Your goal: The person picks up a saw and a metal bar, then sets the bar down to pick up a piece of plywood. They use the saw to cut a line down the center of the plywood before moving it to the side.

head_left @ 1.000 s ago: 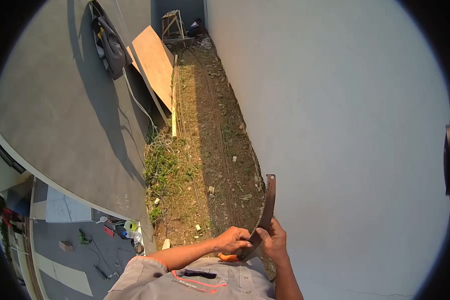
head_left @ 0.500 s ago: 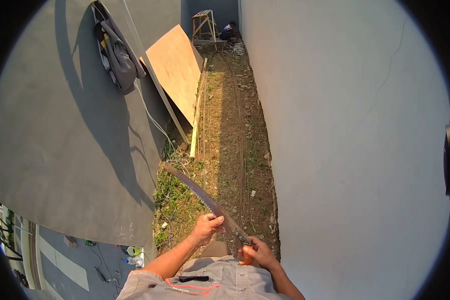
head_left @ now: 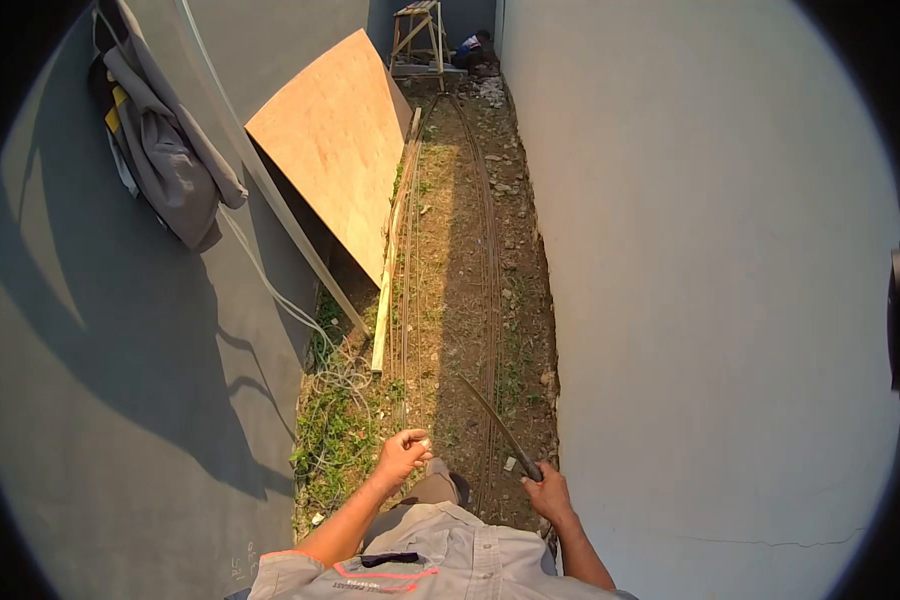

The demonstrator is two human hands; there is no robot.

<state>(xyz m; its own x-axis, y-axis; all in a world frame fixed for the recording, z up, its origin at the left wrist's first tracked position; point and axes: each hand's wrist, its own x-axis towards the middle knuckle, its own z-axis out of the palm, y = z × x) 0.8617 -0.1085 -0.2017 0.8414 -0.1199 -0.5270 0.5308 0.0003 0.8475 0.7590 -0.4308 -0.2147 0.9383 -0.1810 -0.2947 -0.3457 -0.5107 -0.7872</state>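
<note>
Handsaw (head_left: 502, 427), long dark metal blade; butt end wrapped in bare R hand (head_left: 548, 493). Hold tip fwd of grip, clear of bare L hand (head_left: 401, 457) (curled, any pinch unclear).

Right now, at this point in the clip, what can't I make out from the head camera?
Handle of the saw: head view, hidden by the grip of the right hand.
Saw teeth: head view, turned nearly edge-on.
Whether the left hand holds anything: head view, too small to tell.
What the far person does: head view, too small and shaded.
Wall writing: head view, faint and too small.
</note>
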